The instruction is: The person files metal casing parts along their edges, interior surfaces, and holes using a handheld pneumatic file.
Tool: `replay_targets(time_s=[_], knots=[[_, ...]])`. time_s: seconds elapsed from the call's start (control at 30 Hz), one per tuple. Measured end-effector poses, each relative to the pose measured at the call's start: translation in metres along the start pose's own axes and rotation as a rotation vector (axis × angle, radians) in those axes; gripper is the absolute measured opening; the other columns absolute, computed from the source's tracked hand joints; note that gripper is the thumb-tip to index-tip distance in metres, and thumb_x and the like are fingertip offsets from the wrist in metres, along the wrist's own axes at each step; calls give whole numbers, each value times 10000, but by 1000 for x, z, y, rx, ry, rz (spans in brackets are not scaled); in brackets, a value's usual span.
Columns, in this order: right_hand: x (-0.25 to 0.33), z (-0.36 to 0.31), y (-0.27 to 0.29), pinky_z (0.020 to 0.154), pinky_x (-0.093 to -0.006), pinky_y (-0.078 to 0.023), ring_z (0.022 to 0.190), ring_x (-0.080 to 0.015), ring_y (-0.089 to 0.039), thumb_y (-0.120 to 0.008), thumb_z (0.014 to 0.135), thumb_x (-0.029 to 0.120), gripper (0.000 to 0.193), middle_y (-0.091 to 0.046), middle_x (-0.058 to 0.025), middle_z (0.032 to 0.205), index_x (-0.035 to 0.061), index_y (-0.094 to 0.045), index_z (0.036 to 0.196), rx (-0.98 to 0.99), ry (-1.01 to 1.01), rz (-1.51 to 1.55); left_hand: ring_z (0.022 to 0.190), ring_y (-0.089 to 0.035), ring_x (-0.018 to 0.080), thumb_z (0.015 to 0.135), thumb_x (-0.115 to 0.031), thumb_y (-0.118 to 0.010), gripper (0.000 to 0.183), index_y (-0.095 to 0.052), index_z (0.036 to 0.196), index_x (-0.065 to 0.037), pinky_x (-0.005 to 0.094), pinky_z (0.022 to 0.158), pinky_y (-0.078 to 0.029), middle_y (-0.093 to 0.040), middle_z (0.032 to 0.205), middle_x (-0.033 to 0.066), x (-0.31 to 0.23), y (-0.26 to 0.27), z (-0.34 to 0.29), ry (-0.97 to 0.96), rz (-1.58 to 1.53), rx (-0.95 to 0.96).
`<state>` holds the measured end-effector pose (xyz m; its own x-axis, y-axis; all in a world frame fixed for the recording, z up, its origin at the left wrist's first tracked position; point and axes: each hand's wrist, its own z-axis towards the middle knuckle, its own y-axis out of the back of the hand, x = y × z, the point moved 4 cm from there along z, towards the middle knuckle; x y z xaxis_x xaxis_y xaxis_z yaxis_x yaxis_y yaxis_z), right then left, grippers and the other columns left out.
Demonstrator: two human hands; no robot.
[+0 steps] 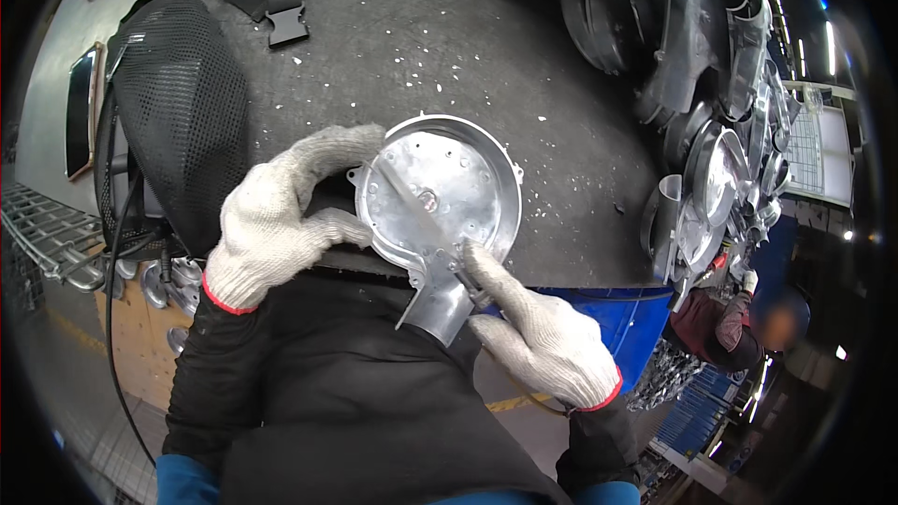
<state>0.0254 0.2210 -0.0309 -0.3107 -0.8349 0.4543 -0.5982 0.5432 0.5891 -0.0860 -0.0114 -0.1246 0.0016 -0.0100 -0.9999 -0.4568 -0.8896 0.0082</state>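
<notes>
A round cast-metal housing [440, 182] with a raised rim, small lugs and a short spout lies at the table's near edge, its spout toward my body. My left hand [290, 201], in a white knit glove, grips the housing's left rim between fingers and thumb. In my right hand [547, 341], gloved the same way, is a long flat-bladed tool [412, 201] like a file. The blade slants across the inside of the housing and is slightly blurred; I cannot tell whether it touches the metal. Part of the handle is hidden by my right fingers.
Many metal castings [716, 178] are piled along the table's right side. A black mesh item [187, 103] with a strap and buckle [287, 26] lies left, beside a phone [82, 112]. Pale chips dot the dark tabletop [374, 47]. Another person [725, 327] is at the far right.
</notes>
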Motion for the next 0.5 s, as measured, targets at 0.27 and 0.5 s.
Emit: replay_targets(time_s=[0.27,0.5], knots=[[0,-2,-2,925,-447,-582,1092,-395,-730,-658,1016,257,711,-738,-195,1233,182,-348,1652,21,35,87,1304,-648,218,634,117,-890,792,-635,1379,38,337,1148,-494,-698,1385,134,-1,6,1,-22,47,-15],[-6,-3,-4,903,-455,-582,1065,-414,-726,-623,1033,314,678,-742,-212,1188,216,-357,1648,-65,66,100,1288,-657,221,622,132,-879,805,-635,1384,40,331,1131,-508,-700,1381,137,-1,4,2,-72,78,-4]])
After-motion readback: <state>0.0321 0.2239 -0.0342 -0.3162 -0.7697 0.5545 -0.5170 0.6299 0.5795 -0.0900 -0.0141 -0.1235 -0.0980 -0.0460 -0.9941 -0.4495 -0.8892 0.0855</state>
